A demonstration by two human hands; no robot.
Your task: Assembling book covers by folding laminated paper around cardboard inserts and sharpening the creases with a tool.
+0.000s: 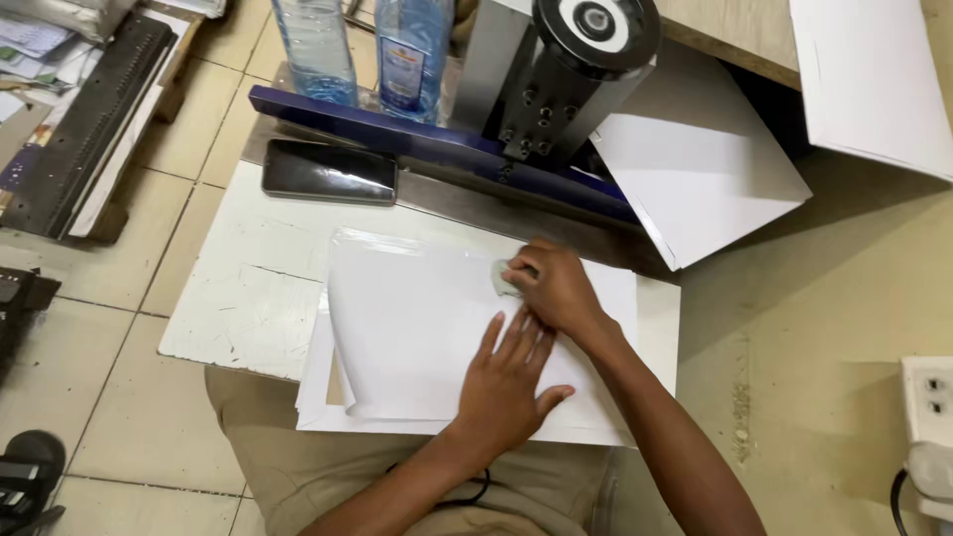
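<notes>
A stack of white paper sheets (397, 328) lies on a white board (248, 288) across my lap. My left hand (506, 382) rests flat on the top sheet with fingers spread, pressing it down. My right hand (556, 288) is closed on a small pale grey block, like an eraser (501, 279), pressed against the sheet's upper right part. The top sheet looks glossy and its left edge curls slightly.
A black phone (330, 171) lies at the board's far edge. Behind it stands a blue-and-grey machine (541, 89) with a round black knob, two clear bottles (362, 45) and more white sheets (695, 174). A wall socket (931, 397) sits at right; a black binding comb (84, 129) at left.
</notes>
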